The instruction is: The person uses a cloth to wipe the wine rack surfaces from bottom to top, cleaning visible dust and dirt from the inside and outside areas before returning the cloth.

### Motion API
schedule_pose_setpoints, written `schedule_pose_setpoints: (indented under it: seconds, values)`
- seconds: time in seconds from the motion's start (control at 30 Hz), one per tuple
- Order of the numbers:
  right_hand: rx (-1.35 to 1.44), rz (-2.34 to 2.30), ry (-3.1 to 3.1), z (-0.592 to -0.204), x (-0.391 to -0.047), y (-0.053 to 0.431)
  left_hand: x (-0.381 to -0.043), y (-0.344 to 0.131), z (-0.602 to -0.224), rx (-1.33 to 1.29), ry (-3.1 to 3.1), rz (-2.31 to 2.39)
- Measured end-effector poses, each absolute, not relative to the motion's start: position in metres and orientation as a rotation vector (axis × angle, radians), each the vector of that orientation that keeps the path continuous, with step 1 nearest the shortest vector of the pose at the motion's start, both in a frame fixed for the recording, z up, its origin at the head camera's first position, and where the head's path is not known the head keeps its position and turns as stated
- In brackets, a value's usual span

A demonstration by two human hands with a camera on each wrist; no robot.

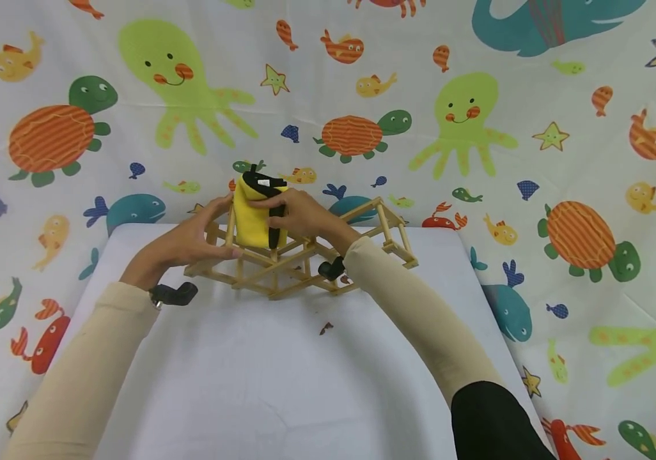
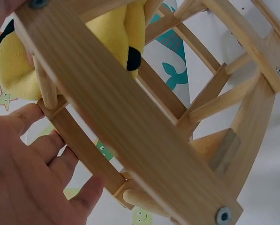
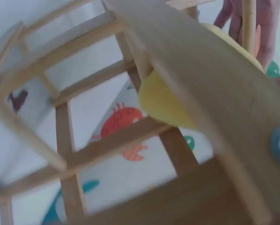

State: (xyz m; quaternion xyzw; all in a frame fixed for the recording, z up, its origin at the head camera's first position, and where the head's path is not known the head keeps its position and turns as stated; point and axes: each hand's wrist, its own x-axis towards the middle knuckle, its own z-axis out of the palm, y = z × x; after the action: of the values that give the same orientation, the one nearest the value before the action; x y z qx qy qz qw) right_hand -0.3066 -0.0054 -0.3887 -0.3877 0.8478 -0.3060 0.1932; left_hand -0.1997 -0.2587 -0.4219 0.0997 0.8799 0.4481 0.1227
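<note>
A soft yellow-and-black plush toy (image 1: pixel 252 220) sits upright at the left part of a slatted wooden rack (image 1: pixel 273 281). A white label shows near its black top. My right hand (image 1: pixel 299 214) pinches the plush's upper right side. With the thumb in front, my left hand (image 1: pixel 192 239) holds the rack's left end. In the left wrist view, the left hand's fingers (image 2: pixel 46 150) reach behind a slat, beside the yellow fabric. Yellow plush also shows between the slats in the right wrist view, where the right hand's grip is hidden.
The rack stands on a white-covered table (image 1: pixel 247 377), near its back edge. Its right end (image 1: pixel 394 233) extends past my right wrist. A small reddish-brown mark (image 1: pixel 325 328) lies in front. Behind hangs a curtain (image 1: pixel 328 83) printed with sea animals.
</note>
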Motion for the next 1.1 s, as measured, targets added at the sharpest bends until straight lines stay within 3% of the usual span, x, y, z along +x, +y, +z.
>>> schedule_pose_setpoints:
  seconds: [0.33,0.57,1.1]
  values:
    - [-1.198,-0.886,2.635,-0.394,-0.304,-0.011,-0.202,-0.259,-0.423,0.302,2.564,1.313]
    - [-1.211,-0.508,2.866,-0.386,-0.306,-0.013,-0.203,-0.256,-0.421,0.281,2.572,1.273]
    - [-1.068,-0.521,2.381,-0.363,-0.324,-0.030,-0.200,-0.256,-0.419,0.256,2.573,1.266]
